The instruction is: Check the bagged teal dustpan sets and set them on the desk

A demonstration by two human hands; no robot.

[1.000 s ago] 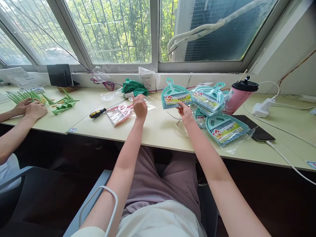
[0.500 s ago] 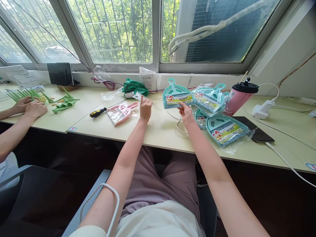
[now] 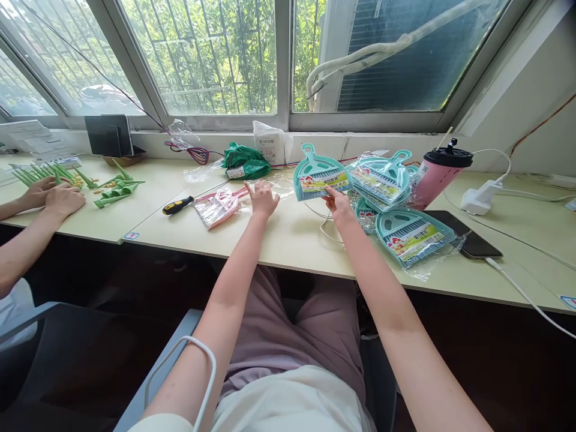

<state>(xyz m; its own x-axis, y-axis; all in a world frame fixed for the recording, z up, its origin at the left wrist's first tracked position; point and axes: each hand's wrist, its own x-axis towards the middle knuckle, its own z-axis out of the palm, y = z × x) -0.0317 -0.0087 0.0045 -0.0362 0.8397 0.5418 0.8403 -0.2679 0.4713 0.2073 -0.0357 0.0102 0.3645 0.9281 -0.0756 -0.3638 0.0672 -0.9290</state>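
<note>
Left hand (image 3: pixel 262 200) now flat on clear wrapper (image 3: pixel 274 187)

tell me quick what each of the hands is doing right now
Left hand: open, fingers spread flat on a clear plastic bag.
Right hand: closed, holding a teal dustpan set by its lower edge.

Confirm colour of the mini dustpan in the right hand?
Teal mini dustpan, with a colourful label; clearest in the head view.
</note>
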